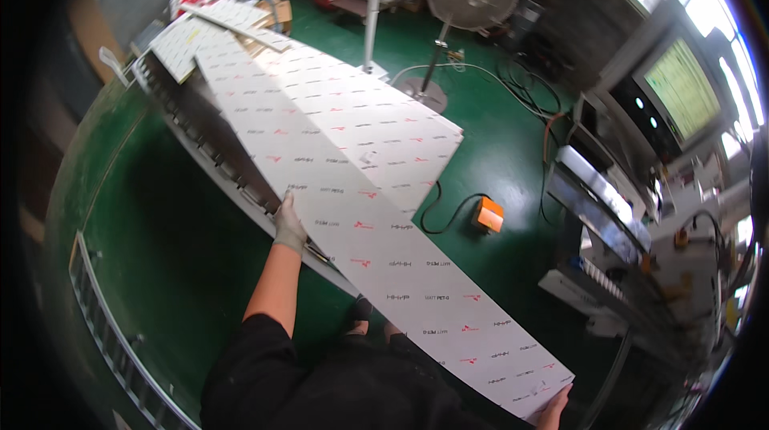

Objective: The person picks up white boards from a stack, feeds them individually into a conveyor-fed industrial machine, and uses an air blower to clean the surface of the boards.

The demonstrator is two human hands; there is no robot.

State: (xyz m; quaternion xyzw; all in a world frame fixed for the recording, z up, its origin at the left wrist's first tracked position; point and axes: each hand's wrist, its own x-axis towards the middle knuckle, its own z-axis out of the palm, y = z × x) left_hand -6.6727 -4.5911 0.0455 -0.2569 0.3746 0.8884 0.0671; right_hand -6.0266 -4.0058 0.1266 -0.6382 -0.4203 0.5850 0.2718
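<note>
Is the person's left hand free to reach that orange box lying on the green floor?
Probably not as things stand: the left hand grips the edge of the long white panel, and that panel lies across the way to the orange box beyond it.

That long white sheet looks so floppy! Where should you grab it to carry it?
Probably by its edges, spread far apart. The long white sheet is thin and narrow, so it would sag if held at one spot. The left hand grips its left long edge midway; the right hand holds the near end corner.
</note>
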